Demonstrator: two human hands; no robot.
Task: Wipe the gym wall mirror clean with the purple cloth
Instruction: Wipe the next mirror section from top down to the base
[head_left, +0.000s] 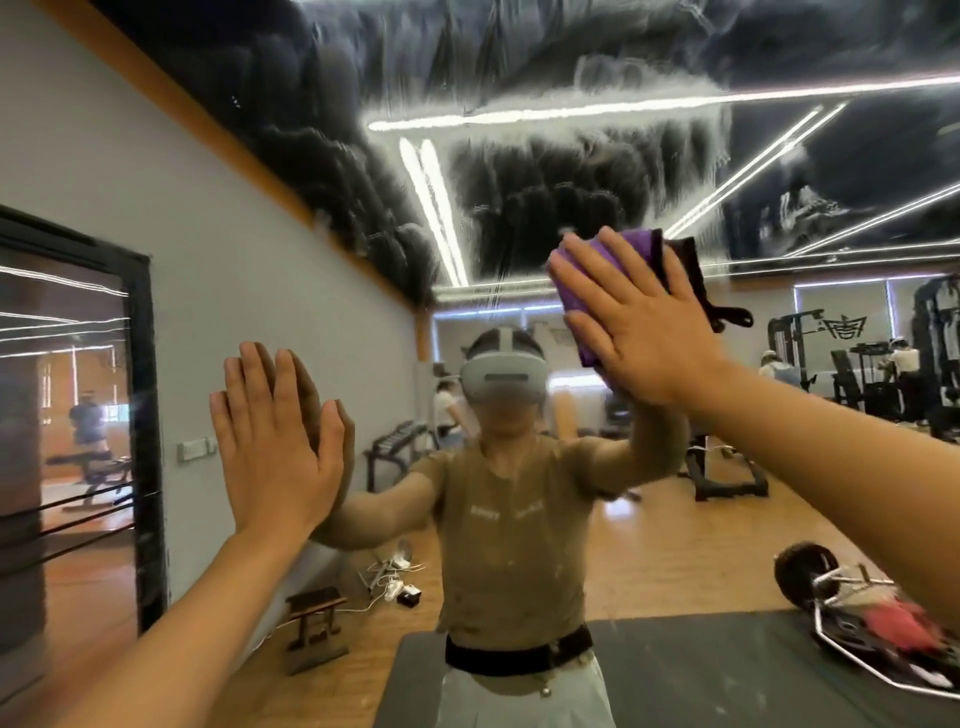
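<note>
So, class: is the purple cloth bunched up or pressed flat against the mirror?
Pressed flat: the right hand spreads straight fingers over the purple cloth against the mirror.

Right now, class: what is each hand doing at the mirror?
Left hand: open, flat on the large wall mirror, holding nothing.
Right hand: open, straight fingers pressing the folded purple cloth against the glass.

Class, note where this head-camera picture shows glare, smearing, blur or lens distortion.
Head view: ceiling strip lights glare in the mirror; streaky smears cover its upper part above the purple cloth; the weight plate at lower right is blurred; wide-angle bending curves the edges.
</note>
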